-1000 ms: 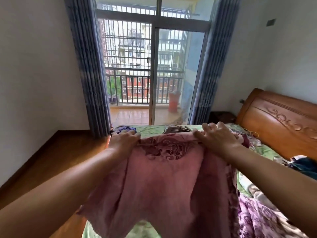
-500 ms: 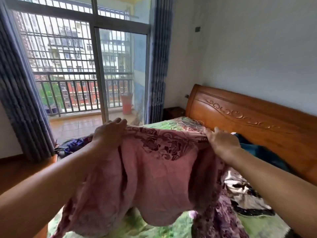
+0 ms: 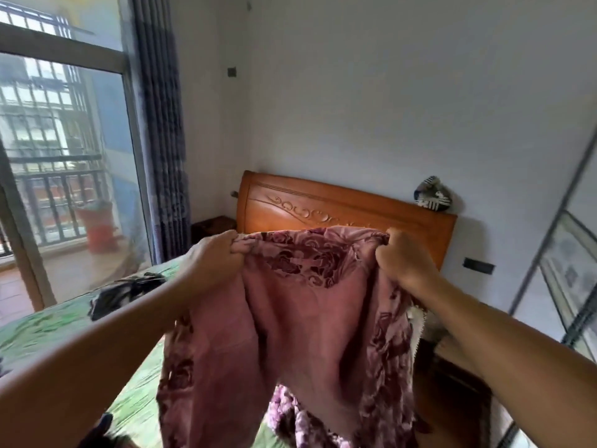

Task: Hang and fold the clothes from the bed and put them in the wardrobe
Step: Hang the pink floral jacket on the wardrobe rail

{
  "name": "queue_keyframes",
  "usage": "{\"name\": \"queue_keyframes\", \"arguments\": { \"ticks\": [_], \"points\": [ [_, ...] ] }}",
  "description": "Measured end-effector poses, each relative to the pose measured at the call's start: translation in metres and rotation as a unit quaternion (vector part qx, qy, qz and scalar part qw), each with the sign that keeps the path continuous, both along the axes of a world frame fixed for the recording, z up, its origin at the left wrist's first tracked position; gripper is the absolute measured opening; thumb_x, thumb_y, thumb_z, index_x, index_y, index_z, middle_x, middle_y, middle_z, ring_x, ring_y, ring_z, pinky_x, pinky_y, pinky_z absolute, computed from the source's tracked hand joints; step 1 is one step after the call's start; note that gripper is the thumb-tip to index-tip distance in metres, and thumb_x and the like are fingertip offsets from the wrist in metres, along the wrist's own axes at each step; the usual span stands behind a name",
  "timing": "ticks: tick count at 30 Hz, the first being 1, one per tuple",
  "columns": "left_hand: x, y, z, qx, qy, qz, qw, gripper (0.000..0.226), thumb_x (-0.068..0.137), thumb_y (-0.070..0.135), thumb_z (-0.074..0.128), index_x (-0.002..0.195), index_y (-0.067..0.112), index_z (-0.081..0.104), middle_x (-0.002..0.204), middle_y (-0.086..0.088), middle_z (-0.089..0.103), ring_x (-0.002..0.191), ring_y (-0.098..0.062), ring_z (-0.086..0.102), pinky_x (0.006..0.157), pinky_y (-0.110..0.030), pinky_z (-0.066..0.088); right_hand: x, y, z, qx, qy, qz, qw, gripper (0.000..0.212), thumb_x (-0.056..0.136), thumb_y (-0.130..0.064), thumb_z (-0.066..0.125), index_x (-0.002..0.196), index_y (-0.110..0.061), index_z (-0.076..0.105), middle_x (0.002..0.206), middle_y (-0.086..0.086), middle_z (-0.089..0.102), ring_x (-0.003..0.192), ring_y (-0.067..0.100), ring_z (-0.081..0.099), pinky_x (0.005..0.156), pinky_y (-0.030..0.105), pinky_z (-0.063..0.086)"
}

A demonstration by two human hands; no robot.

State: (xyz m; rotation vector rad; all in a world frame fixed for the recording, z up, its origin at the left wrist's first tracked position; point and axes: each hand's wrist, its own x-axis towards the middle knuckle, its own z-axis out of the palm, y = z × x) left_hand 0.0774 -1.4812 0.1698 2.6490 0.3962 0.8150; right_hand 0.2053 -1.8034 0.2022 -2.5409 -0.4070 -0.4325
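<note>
Head view, A asks: what are the hands doing?

B: Both are curled tight on cloth. The left hand point(image 3: 213, 257) and the right hand point(image 3: 400, 257) each bunch a top corner of the pink garment point(image 3: 307, 318) in a fist, held up in front of the headboard point(image 3: 323, 205).

A: Which way does the garment run?

B: Its top edge stretches left to right between the two fists, sagging a little in the middle. The long axis drops straight down from there, and the lower end leaves the bottom of the picture.

A: How does it look?

B: Plain dusty pink in the centre, with a darker maroon flower pattern across the top band and down both sides. It hangs in loose folds and is slightly blurred.

A: Where is it over the bed?

B: It hangs above the near right part of the bed point(image 3: 48, 328), whose green sheet spreads to the left. A purple flowered cloth point(image 3: 290, 412) lies just behind its lower part, and a dark garment point(image 3: 126, 292) lies well apart on the far left of the sheet.

A: Edges and room?

B: Dark floor point(image 3: 452, 383) shows to the right of the bed, and beyond it a framed sliding panel point(image 3: 568, 286) at the right edge. On the left are a blue curtain point(image 3: 161, 124) and a glass balcony door point(image 3: 64, 156). A blue and white bundle point(image 3: 431, 198) sits on top of the headboard.
</note>
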Motion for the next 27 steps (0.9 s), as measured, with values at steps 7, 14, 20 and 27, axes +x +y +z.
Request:
{"name": "queue_keyframes", "arguments": {
  "ticks": [7,14,20,27],
  "points": [
    [0.089,-0.099,0.012,0.003,0.015,-0.085,0.996,0.015,0.088,0.048,0.046,0.080,0.041,0.056,0.088,-0.001,0.068,0.086,-0.032,0.064,0.069,-0.035,0.046,0.009,-0.095,0.015,-0.021,-0.004,-0.087,0.996,0.038,0.078,-0.030,0.051,0.112,-0.015,0.059,0.113,0.018,0.068,0.105,0.040,0.063,0.079,0.038,0.045],
    [0.155,-0.197,0.033,0.042,-0.010,-0.166,0.985,0.026,0.086,0.035,0.049,0.103,0.026,0.067,0.108,-0.011,0.069,0.096,-0.038,0.065,0.074,-0.038,0.049,0.002,-0.179,0.032,-0.065,-0.042,-0.170,0.982,0.044,0.075,-0.038,0.049,0.112,-0.020,0.064,0.111,0.014,0.070,0.099,0.036,0.065,0.080,0.038,0.052],
    [0.206,-0.260,0.045,0.066,-0.034,-0.289,0.954,0.018,0.076,0.037,0.045,0.077,0.027,0.060,0.087,-0.004,0.070,0.083,-0.033,0.064,0.065,-0.032,0.040,-0.005,-0.231,0.029,-0.071,-0.045,-0.246,0.966,0.035,0.081,-0.033,0.043,0.106,-0.020,0.065,0.103,0.010,0.070,0.089,0.032,0.061,0.074,0.036,0.049],
    [0.251,-0.334,0.054,0.059,-0.045,-0.437,0.896,0.021,0.076,0.042,0.039,0.069,0.032,0.056,0.063,0.015,0.054,0.059,-0.012,0.050,0.052,-0.029,0.033,-0.031,-0.267,0.027,-0.081,-0.029,-0.357,0.930,0.017,0.076,-0.036,0.039,0.081,-0.023,0.048,0.095,0.011,0.066,0.076,0.029,0.049,0.067,0.033,0.039]
  ]
}}
